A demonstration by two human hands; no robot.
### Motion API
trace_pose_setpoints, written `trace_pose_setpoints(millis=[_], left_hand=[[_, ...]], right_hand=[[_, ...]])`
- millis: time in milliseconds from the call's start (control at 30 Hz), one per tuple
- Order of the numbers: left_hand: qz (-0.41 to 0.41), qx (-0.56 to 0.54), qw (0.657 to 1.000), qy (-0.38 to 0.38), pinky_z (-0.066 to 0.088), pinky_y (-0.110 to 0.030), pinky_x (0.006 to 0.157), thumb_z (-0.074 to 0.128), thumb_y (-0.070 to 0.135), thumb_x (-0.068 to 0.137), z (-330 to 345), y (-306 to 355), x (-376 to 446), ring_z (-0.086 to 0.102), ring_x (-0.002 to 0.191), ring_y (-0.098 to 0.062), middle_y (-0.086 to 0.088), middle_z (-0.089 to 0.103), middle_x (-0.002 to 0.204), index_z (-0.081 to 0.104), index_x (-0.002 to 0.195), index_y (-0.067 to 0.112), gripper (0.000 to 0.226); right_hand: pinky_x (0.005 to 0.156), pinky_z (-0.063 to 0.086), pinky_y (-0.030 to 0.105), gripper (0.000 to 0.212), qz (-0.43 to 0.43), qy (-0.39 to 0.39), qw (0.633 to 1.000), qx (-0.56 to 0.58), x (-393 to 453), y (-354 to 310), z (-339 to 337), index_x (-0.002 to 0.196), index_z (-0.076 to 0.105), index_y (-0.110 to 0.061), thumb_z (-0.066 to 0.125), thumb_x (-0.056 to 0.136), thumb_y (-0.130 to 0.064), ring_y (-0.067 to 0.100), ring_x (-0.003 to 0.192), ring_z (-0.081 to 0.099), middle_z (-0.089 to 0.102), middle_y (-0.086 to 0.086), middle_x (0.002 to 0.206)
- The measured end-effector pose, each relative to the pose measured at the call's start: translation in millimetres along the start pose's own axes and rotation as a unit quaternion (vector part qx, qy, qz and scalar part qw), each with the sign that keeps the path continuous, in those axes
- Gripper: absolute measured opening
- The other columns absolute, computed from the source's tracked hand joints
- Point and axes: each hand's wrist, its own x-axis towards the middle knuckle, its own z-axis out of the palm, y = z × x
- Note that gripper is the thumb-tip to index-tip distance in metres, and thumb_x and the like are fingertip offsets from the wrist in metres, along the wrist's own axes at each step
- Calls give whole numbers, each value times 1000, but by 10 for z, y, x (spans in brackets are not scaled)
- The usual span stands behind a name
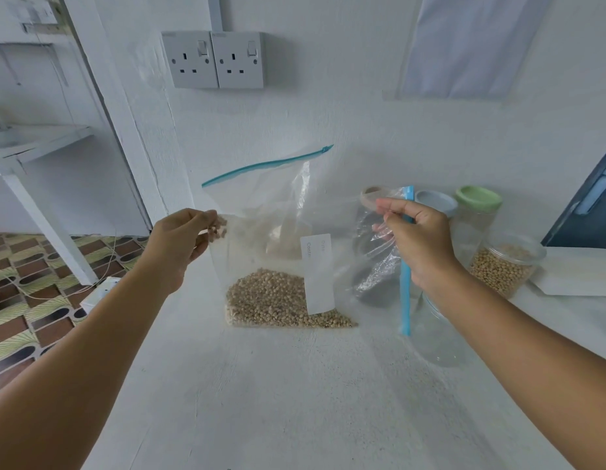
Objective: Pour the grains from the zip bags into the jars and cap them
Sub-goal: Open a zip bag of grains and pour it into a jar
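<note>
the white counter [295, 401] takes up most of what you see, and the big zip bag [274, 239] stands on it in the middle, its beans [278, 300] heaped in the bottom and its teal zip strip [266, 164] slanting up against the wall. your left hand [183, 245] pinches the bag's left edge, fingers curled round the plastic with a few beans caught in the fold. your right hand [420, 245] grips a second, crumpled zip bag [379, 259] and its blue strip [406, 266], which hangs down past your wrist.

the risk, as i judge it: you hold the big bag by one side only, so if you lift it the weight may swing to the loose corner and beans could spill onto the counter. the dangling bag could also brush the empty jar [437, 334] just below your right wrist and tip it.

the open jar of beans [505, 266] sits further right, near the green-lidded jar [478, 205] and a grey-lidded one [435, 203]. i cannot tell whether the big bag's zip is open. a dark-filled jar [376, 290] behind the crumpled plastic is blurred, and so is the pale heap seen through the big bag.
</note>
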Motion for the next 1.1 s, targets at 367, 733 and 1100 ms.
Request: trace_pose_setpoints(millis=[367, 733, 1100], left_hand=[[-120, -28, 992, -2, 48, -25, 67, 70, 38, 99, 8, -6, 9, 64, 62, -12, -2, 75, 80, 70, 88, 16, 24], [-42, 6, 999, 26, 51, -22, 73, 79, 31, 92, 41, -17, 70, 62, 75, -15, -4, 75, 92, 78, 95, 11, 20], [-45, 7, 997, 59, 49, -31, 83, 82, 45, 85, 95, -13, 16, 53, 77, -20, -5, 61, 78, 72, 87, 10, 37]], right_hand=[[92, 59, 29, 32, 10, 1, 1000, -6, 44, 13, 68, 105, 80, -30, 63, 97, -5, 6, 104, 72, 79, -14, 103], [87, 52, 18, 35, 15, 5, 1000, -10, 46, 15, 67, 99, 79, -36, 62, 98, -5, 10, 105, 73, 78, -14, 102], [95, 56, 25, 36, 17, 8, 1000, -17, 47, 42, 76, 99, 79, -36, 62, 97, -5, 12, 104, 74, 78, -14, 103]])
